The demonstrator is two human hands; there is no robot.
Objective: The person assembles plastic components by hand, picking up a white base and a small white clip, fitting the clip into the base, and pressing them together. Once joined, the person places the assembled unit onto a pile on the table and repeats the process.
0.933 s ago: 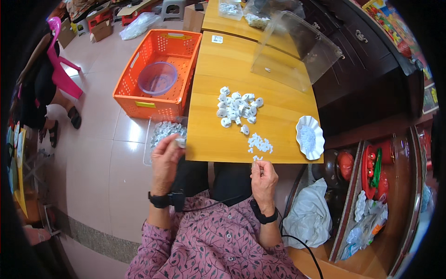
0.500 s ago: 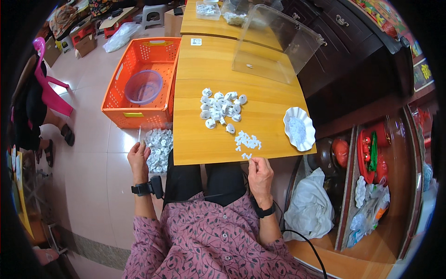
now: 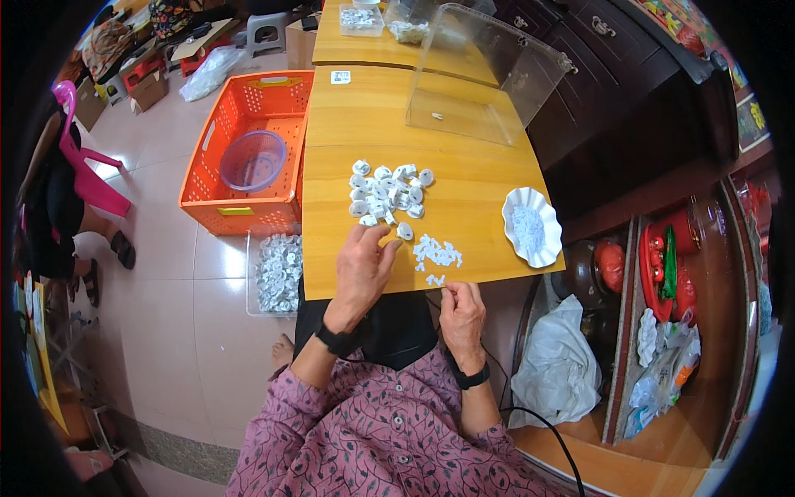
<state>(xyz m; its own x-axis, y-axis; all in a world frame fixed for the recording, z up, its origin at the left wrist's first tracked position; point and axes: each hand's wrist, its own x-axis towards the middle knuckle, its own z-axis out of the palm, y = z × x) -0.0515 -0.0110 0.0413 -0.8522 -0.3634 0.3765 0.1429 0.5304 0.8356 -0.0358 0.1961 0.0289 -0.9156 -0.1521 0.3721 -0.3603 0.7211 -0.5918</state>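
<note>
1. Two dozen or so white round-faced plastic parts (image 3: 385, 195) lie in a loose heap at the middle of the frame, some tilted on edge.
2. The person's left hand (image 3: 362, 263) is at the near side of this heap, thumb and forefinger spread a little, next to the nearest part (image 3: 404, 231); whether they touch it cannot be told.
3. Just right of that part, a cluster of small white pieces (image 3: 437, 253) lies flat, with a few more pieces (image 3: 435, 280) nearer the table's edge.
4. The right hand (image 3: 462, 313) is at that edge, fingers curled, thumb and forefinger pressed together beside those few pieces; whether a tiny piece sits between the tips is too small to tell.
5. All this is on a yellow wooden table (image 3: 489, 174). Right of centre on it stands a white scalloped dish (image 3: 517, 196) holding pale bluish bits (image 3: 527, 229).
6. Toward the top of the frame, a clear plastic box (image 3: 472, 83) rests on the table.
7. Left of the table, a clear tray (image 3: 251, 298) of white parts (image 3: 279, 265) sits below an orange crate (image 3: 190, 190) with a purple bowl (image 3: 224, 170) inside.
8. Lower right, shelving holds a white bag (image 3: 559, 364); a pink chair (image 3: 99, 190) is at far left.
</note>
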